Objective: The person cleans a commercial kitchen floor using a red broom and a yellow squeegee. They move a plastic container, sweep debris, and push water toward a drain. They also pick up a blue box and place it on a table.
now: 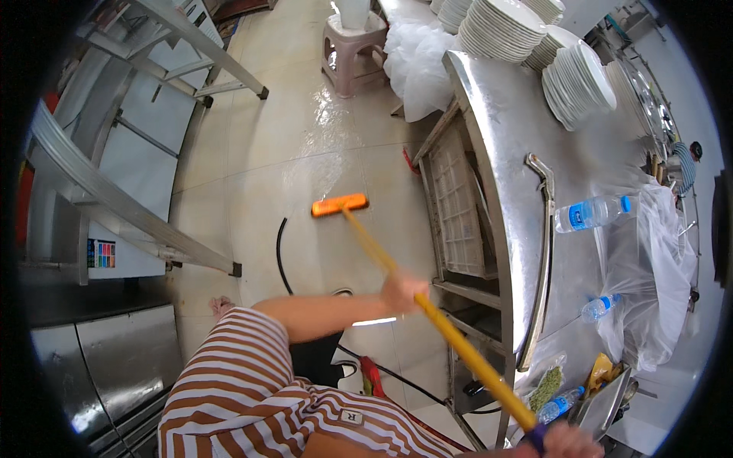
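My left hand (405,293), slightly blurred, grips the middle of a yellow pole (469,350). My right hand (572,442) is closed around the pole's upper end by its purple grip (537,437), partly cut off by the frame's lower edge. The pole slants away to an orange floor-brush head (340,204), which rests on the tiled floor (257,166). Wet, shiny tile stretches beyond the brush. To the left of the brush a black hose (280,252) curves over the floor.
A metal ladder (154,229) stands at left. At right, a steel table (487,103) bears stacked white plates (501,28), a bent metal bar (541,269) and water bottles (592,213). A plastic stool (346,57) and white plastic bags (417,63) are ahead.
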`<state>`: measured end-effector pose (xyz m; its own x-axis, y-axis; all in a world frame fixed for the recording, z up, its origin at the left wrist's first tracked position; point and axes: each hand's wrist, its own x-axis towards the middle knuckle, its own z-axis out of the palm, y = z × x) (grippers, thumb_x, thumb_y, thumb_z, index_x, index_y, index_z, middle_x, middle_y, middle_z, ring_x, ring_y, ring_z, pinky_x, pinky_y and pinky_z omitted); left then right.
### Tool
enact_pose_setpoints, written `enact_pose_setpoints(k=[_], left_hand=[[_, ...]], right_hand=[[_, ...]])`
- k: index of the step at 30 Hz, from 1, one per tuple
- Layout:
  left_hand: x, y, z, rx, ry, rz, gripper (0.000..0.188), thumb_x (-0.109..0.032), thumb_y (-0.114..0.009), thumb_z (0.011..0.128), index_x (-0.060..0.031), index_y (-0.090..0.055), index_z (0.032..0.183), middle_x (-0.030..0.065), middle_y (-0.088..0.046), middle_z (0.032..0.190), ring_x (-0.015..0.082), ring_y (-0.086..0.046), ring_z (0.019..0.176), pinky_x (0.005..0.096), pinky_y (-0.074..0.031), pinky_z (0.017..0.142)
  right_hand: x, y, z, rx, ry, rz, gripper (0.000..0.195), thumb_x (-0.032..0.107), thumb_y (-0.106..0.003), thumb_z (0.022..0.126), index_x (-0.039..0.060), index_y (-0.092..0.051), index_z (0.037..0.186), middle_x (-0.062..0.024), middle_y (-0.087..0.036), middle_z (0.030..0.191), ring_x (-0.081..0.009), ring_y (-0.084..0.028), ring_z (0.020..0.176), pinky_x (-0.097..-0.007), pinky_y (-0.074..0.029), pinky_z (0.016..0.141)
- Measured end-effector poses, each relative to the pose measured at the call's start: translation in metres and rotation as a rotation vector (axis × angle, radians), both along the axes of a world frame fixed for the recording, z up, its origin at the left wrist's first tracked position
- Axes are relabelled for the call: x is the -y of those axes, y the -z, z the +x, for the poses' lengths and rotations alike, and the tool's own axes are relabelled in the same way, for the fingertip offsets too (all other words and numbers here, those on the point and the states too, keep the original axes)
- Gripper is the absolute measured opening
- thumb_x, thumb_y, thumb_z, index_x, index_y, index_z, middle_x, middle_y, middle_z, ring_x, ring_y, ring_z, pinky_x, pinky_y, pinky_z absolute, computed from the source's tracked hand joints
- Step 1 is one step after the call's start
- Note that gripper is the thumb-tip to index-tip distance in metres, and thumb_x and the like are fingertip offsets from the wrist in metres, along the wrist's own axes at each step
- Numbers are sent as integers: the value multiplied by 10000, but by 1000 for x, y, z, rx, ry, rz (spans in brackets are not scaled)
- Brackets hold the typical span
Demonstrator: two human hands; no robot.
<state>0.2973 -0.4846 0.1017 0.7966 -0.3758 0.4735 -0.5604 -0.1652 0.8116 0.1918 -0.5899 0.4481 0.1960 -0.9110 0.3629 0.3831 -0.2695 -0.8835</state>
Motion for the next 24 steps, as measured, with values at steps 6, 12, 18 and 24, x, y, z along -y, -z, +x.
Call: enact_pose_setpoints(k=[6, 12, 18, 24], left_hand=[[-22, 35, 62, 97, -63, 99, 135, -131, -654, 586, -132, -520, 589, 63, -520, 567, 289, -531, 576, 397, -407, 545], [21, -36, -72, -92, 89, -18, 132, -90, -641, 558, -145, -527, 594, 46, -534, 573, 258, -538, 567, 382, -404, 542], [-28, 39, -1, 73, -9, 85, 146, -89, -641, 557, -149, -509, 578, 45, -522, 558, 247, -532, 545, 368, -380, 502], [16, -30, -99, -14, 26, -50, 152, -120, -647, 564, -150, -499, 568, 37, -516, 548, 246, -529, 544, 356, -373, 523]], right_hand=[[1, 72, -13, -157, -233, 84, 398, 294, -372, 936, 151, -284, 575, 24, -262, 473, -67, -264, 405, -220, -252, 418], [5, -33, -65, 124, -146, -62, 314, 119, -382, 879, 139, -298, 577, 37, -277, 487, -60, -301, 364, -199, -255, 341], [-5, 56, -59, -244, -235, -244, 395, 336, -355, 932, 135, -288, 598, 22, -270, 460, -82, -267, 398, -220, -261, 430], [-5, -36, -96, 108, -55, -47, 336, 188, -368, 899, 135, -322, 571, 2, -306, 479, -97, -335, 370, -248, -325, 389]])
